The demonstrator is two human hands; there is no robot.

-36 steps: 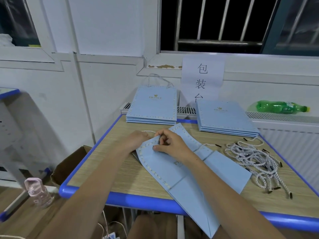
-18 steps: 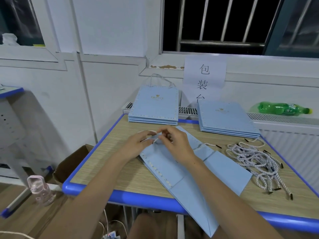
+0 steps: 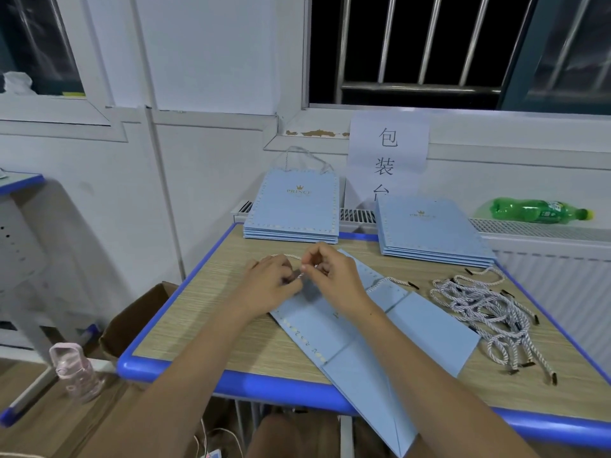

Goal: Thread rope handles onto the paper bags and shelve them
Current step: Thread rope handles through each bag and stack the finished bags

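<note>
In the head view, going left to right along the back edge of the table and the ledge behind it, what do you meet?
Left stack of blue bags with a rope handle showing at its top → paper sign on the wall → right stack of blue bags → green bottle lying on the ledge.
</note>
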